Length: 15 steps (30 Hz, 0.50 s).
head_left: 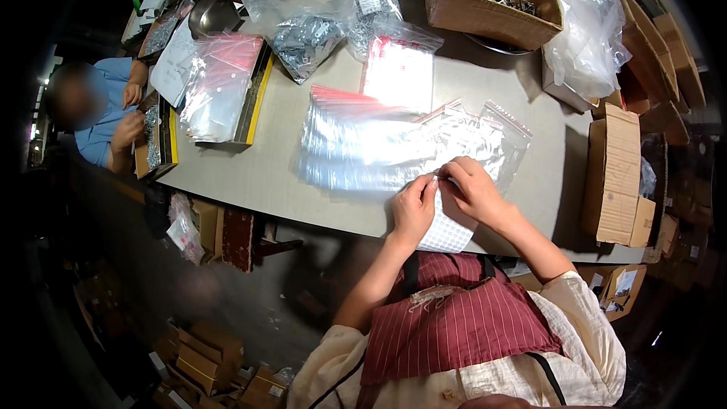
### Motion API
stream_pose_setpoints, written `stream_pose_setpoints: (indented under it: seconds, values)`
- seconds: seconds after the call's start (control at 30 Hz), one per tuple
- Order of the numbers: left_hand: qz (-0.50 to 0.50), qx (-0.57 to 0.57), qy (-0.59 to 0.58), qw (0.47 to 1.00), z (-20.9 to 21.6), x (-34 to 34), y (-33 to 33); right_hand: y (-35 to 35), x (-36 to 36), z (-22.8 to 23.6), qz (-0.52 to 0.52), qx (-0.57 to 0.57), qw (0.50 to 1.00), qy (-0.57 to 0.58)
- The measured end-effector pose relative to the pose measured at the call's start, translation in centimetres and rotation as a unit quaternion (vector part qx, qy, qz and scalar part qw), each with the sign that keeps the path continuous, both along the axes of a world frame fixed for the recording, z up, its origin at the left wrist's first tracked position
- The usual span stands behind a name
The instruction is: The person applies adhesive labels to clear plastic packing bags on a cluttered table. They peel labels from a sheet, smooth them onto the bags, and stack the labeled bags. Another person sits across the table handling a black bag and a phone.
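Close to the table's near edge, my left hand [414, 210] and my right hand [477, 191] meet with fingertips pinched together. Whatever lies between the fingers is too small to make out. Beneath them is a white sheet of small round stickers [448, 233], its upper part covered by my hands. Just beyond, clear zip bags [344, 148] with red strips lie fanned out in an overlapping row. Loose clear zip bags [500, 140] reach to the right, behind my right hand.
Metal parts fill a cardboard box [485, 11] at the far right. Bagged hardware [307, 45] and a black-and-yellow tray of zip bags [223, 98] stand left. An open carton [612, 174] sits at the right edge. A co-worker in blue [113, 106] works at far left.
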State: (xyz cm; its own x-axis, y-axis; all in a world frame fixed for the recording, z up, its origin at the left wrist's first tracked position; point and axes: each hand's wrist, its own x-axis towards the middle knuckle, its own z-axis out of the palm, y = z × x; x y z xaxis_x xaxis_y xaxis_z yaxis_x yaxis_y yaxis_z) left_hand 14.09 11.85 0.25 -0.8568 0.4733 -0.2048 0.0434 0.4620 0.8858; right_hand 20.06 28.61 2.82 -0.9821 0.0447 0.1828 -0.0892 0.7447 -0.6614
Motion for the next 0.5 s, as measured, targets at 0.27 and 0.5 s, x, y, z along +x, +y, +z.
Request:
stream_pose_setpoints:
  seconds: [0.27,0.5]
  values:
    - [-0.013,0.027,-0.066,0.997,1.1,-0.8,-0.3,-0.5,0.3,-0.3,0.035,0.169,0.983,0.058]
    - [-0.040,-0.021,0.118,0.992,1.2,-0.1,0.2,1.8,-0.9,0.0,-0.027,0.005,0.997,0.071]
